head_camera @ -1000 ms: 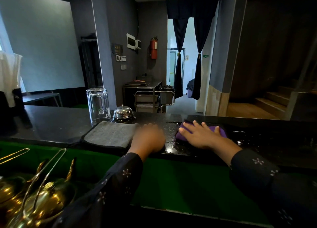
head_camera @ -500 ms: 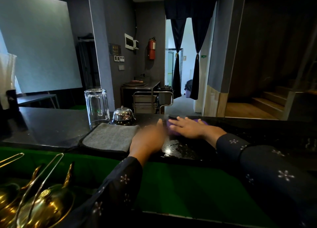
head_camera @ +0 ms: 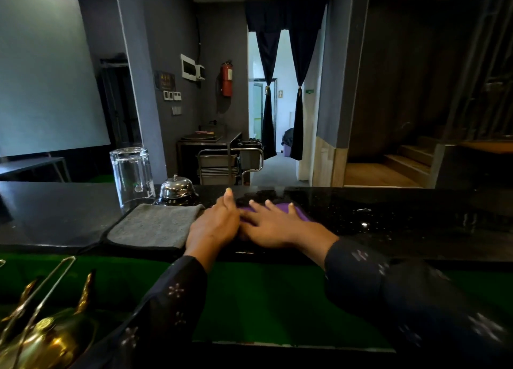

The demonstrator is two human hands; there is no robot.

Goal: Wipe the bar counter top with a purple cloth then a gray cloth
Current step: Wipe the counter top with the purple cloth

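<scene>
Glass (head_camera: 132, 177) upturned on counter (head_camera: 416, 218); right hand (head_camera: 274, 227) flat on purple cloth (head_camera: 298, 212).

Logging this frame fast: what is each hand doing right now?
Left hand: open, fingers fairly straight, resting on the counter beside the gray cloth.
Right hand: open, fingers spread flat, pressing the purple cloth.

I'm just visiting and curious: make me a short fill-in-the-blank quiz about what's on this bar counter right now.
1. The right hand presses flat on a ____ cloth.
2. The gray cloth lies beside the ____ hand.
3. Behind the gray cloth stands a silver ____.
4. The drinking glass stands ____ down.

Missing words: purple; left; bell; upside
</scene>
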